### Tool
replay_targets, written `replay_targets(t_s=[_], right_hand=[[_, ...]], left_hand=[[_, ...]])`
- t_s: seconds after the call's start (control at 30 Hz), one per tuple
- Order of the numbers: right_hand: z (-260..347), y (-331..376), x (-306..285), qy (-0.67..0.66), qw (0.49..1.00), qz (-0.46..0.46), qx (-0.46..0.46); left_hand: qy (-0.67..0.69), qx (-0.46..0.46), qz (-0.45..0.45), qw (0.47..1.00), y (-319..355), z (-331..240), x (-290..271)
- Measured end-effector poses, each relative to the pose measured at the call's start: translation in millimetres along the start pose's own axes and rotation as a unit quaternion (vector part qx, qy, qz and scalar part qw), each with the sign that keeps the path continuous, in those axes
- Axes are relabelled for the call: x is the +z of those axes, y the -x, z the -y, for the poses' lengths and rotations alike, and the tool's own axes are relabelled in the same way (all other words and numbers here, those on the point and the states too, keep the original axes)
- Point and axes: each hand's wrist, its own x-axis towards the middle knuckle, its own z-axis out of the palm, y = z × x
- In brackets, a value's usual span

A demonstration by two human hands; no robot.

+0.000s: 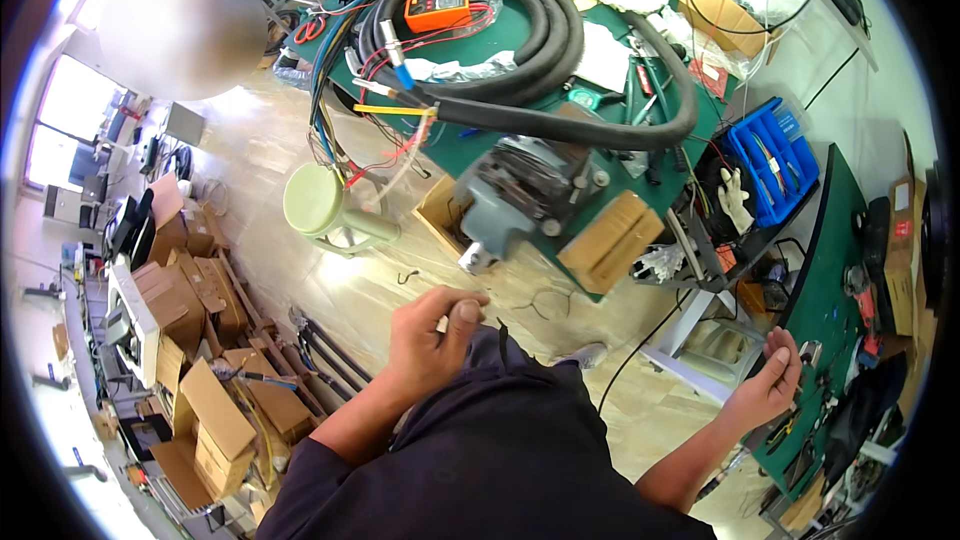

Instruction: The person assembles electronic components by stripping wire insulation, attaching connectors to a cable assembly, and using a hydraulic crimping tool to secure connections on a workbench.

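My left hand [430,342] is raised in front of my body, its fingers curled in and the thumb beside them. Nothing shows in it. To the right, my right hand [768,386] is at the edge of a green side bench [835,250], fingers bent together under the thumb. A small metal piece [812,351] shows just beyond its fingertips; whether I hold it is unclear. Ahead, a grey machine with a dark top [530,185] sits at the near edge of the green worktable [455,152]. Beside it lies a brown cardboard box [612,242].
A thick black cable [560,125] lies coiled on the worktable, with an orange multimeter [437,8] on top. A pale green round stool [314,199] stands at the left. Blue bins [770,165] are at the right. Cardboard boxes [215,425] pile up at the lower left.
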Motion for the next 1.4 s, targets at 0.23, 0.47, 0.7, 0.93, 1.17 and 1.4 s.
replay_targets(t_s=[0.23,0.47,0.7,0.93,1.17,1.4], right_hand=[[106,64,74,-0.044,0.996,0.070,-0.033],[165,94,107,-0.073,0.979,0.169,-0.083],[178,117,141,-0.113,0.957,0.244,-0.110],[226,130,198,0.006,0.947,0.288,-0.146],[253,139,314,0.106,0.945,0.267,-0.157],[259,140,418,0.148,0.907,0.285,-0.271]], left_hand=[[0.052,-0.076,-0.055,0.994,-39,70,-121],[0.067,-0.113,-0.073,0.989,-37,107,-153],[0.151,-0.154,-0.059,0.975,-59,130,-166],[0.404,-0.214,-0.099,0.884,-193,195,-159],[0.544,-0.241,0.029,0.803,-287,223,-126],[0.533,-0.247,0.120,0.800,-301,225,-132]])
